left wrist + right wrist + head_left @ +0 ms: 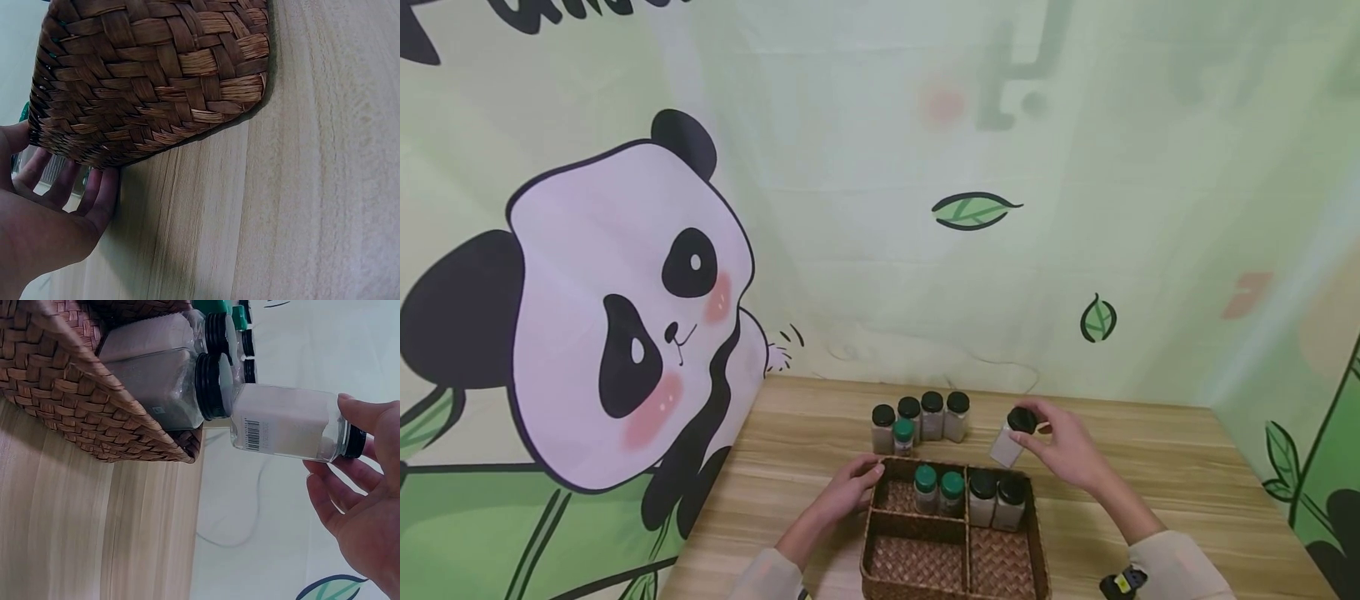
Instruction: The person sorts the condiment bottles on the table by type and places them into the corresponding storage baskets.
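Note:
My right hand (1067,445) pinches a clear square spice jar (1006,447) by its black cap, tilted to the right of the woven basket's (867,546) back corner. In the right wrist view this jar (284,422) shows pale contents and a barcode label. My left hand (847,490) grips the basket's back left corner; in the left wrist view its fingers (106,194) bend against the woven wall. In the basket's back right compartment stand two black-capped jars (982,498). Two smaller green-capped jars (927,490) stand in the back left one.
Behind the basket, several black-capped jars (932,417) and one green-capped jar (903,436) stand on the wooden table (1112,533). A fabric backdrop with a panda (625,275) hangs along the table's back edge. The basket's front compartments show bare weave.

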A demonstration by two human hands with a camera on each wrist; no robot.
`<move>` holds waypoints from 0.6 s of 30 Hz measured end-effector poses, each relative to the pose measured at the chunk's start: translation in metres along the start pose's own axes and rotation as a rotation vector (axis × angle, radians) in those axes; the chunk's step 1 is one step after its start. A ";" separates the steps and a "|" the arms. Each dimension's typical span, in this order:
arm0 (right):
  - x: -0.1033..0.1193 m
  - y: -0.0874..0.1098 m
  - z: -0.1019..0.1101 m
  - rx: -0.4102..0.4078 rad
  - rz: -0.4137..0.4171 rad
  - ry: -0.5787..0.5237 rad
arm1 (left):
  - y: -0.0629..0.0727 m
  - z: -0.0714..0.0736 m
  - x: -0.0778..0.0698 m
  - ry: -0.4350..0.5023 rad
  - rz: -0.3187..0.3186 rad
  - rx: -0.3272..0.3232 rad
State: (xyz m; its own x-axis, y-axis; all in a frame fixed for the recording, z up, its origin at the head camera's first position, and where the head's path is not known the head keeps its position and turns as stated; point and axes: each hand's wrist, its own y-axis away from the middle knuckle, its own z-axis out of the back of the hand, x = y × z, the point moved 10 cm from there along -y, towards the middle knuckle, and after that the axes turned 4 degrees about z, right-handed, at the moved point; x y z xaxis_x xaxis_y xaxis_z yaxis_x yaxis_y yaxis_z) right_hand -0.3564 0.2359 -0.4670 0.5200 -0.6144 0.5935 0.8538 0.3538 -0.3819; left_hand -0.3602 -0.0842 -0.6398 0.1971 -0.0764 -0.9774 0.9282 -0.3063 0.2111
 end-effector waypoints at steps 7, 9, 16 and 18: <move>0.013 0.001 0.003 0.013 0.037 0.006 | -0.001 0.001 0.001 0.019 0.007 -0.003; 0.019 0.001 0.004 0.017 0.054 0.013 | -0.001 0.001 0.001 0.016 0.005 0.000; 0.040 0.008 0.000 0.073 0.068 0.030 | -0.001 0.001 0.001 0.009 -0.006 0.005; 0.044 0.010 -0.001 0.091 0.064 0.027 | -0.001 0.000 0.000 0.014 -0.007 0.005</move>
State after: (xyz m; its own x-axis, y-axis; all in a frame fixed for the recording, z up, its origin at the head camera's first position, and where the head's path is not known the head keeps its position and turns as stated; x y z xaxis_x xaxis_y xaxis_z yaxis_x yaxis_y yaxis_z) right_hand -0.3253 0.2112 -0.4456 0.5736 -0.6070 0.5500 0.8184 0.4544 -0.3519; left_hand -0.3611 -0.0842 -0.6403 0.1951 -0.0614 -0.9789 0.9279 -0.3118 0.2045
